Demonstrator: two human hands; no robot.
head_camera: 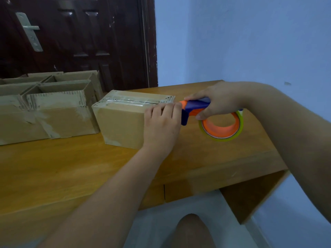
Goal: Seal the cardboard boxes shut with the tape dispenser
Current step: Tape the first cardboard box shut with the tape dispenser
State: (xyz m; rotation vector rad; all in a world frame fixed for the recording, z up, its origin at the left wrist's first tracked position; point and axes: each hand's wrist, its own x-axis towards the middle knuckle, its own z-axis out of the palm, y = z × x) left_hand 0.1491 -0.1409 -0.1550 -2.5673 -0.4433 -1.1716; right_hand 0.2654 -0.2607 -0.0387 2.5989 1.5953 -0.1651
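Pale blue wall [250, 42] fills the right of the room, with a dark brown door [80, 42] and its silver handle [29, 31] to the left. Below them runs a wooden surface [71, 167]. Along its far left edge stands a cluster of open cardboard boxes [53, 119], their flaps up, scraps of old tape on their sides. Just beside them, nearer the middle of the surface, sits a closed cardboard box [121, 126] with a strip of clear tape [132, 102] running along its top seam.

At that box's right end is the tape dispenser [195, 106], blue and orange, its nose close to the box's top edge. Its tape roll [222, 129] with an orange core hangs toward the right edge of the surface.

The right hand [220, 99] grips the dispenser's handle, fingers curled round it. The left hand [161, 126] lies against the box's right end, fingers fairly straight and pressing on the top edge where the tape ends, just beside the dispenser's nose.
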